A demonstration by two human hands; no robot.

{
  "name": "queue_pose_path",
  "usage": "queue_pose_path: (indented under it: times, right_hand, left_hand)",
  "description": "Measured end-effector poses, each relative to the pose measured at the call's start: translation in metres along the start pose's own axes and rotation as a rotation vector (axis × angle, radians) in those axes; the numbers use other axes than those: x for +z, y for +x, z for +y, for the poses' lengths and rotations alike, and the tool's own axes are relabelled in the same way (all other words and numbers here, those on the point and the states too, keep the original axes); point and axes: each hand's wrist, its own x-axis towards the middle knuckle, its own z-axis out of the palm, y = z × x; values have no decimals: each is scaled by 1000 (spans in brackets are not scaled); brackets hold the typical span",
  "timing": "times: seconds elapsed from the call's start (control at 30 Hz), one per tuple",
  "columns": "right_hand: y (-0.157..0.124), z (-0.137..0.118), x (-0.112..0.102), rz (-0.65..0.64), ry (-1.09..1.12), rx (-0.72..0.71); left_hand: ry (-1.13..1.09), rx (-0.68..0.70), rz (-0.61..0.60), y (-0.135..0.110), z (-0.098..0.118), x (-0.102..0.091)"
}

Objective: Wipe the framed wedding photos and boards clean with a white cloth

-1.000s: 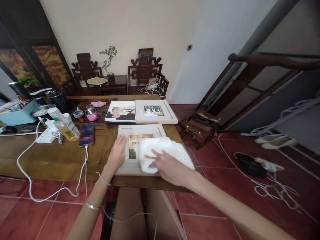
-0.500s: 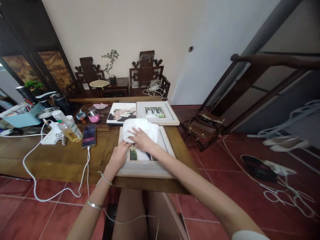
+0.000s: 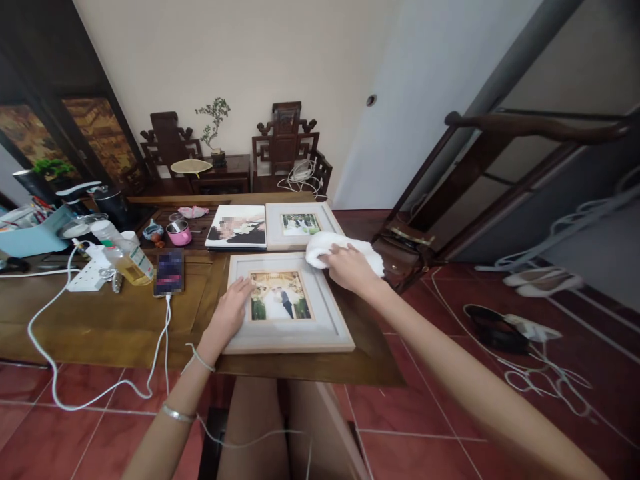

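Observation:
A framed photo with a wide pale mat and light wood frame lies flat near the table's front edge. My left hand rests on its left side, fingers stretched out beside the picture. Over the frame's upper right corner, my right hand grips a bunched white cloth. Part of the cloth hangs past the frame's right side. Behind lie a second framed photo and, left of it, a photo album or panel with a pale cover.
Left on the wooden table are a phone on a white cable, a bottle of yellow liquid, a power strip, a pink cup and a blue bin. A wooden rack with a brown bag stands at right.
My right hand has carried the cloth rightward from the frame's upper left to its upper right corner, uncovering the picture. My left hand has shifted slightly left, away from the cloth.

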Motion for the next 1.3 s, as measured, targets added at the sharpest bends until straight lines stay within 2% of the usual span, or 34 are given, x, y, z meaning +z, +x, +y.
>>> queue_pose_path:
  times: [0.17, 0.27, 0.4, 0.5, 0.57, 0.63, 0.8, 0.9, 1.0, 1.07, 1.13, 1.3]
  right_hand:
    - [-35, -17, 19, -3, 124, -167]
    - [-67, -34, 22, -16, 180, -188]
    - [-117, -51, 5, -68, 265, -203]
    - [-140, -61, -11, -131, 309, -219]
    - [-142, -64, -16, -146, 310, -215]
    - [-131, -64, -14, -122, 284, -191]
    - [-65, -47, 7, -23, 177, -65]
    - [-25, -37, 13, 24, 158, -9]
    - [-9, -34, 10, 16, 150, -22]
    - [-14, -37, 7, 2, 136, -53]
    - [-32, -43, 4, -18, 126, -82]
    - [-104, -59, -6, -141, 194, -143]
  left_hand:
    - [28, 23, 21, 0, -3, -3]
    - [28, 27, 20, 1, -2, -7]
    - [36, -11, 21, 0, 1, -9]
    - [60, -62, 30, -1, 1, -6]
    - [76, -61, 26, -1, -1, -4]
    - [87, -39, 18, -1, -4, -2]
    - [92, -12, 13, 1, -11, 1]
    - [90, -17, 13, 2, -12, 2]
    - [88, -38, 28, 2, -10, 2]
    - [80, -48, 38, 1, -7, 2]
    - [67, -47, 55, 1, -5, 2]
    - [47, -38, 88, -1, -2, 1]
